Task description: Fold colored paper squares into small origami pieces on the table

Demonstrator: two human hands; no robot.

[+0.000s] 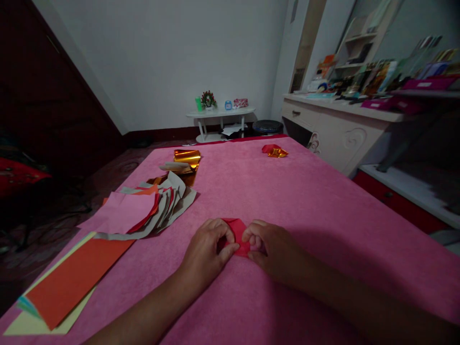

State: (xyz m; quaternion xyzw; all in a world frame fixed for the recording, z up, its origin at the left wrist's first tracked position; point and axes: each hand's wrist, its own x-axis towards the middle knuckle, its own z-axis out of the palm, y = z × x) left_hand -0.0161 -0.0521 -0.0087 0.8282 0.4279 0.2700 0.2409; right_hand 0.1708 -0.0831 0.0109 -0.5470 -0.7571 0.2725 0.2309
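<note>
A small sheet of red paper point(237, 226), with creases across it, lies on the pink cloth point(287, 201) near the front middle. At its left side my left hand point(212, 242) is closed, thumb and fingers pinching the paper. My right hand point(269, 247) grips the opposite side, fingers curled and thumb below. Both hands partly cover the sheet, so its full shape is hidden. The two thumbs are a short distance apart on the paper's lower edge.
To the left lies a stack of pink, red and grey paper point(122, 211). Orange sheets point(79, 278) rest nearer me. Shiny gold foil point(187, 158) is behind the stack. A red and gold folded piece point(276, 151) sits at the far right. A cluttered dresser point(345, 124) stands beyond.
</note>
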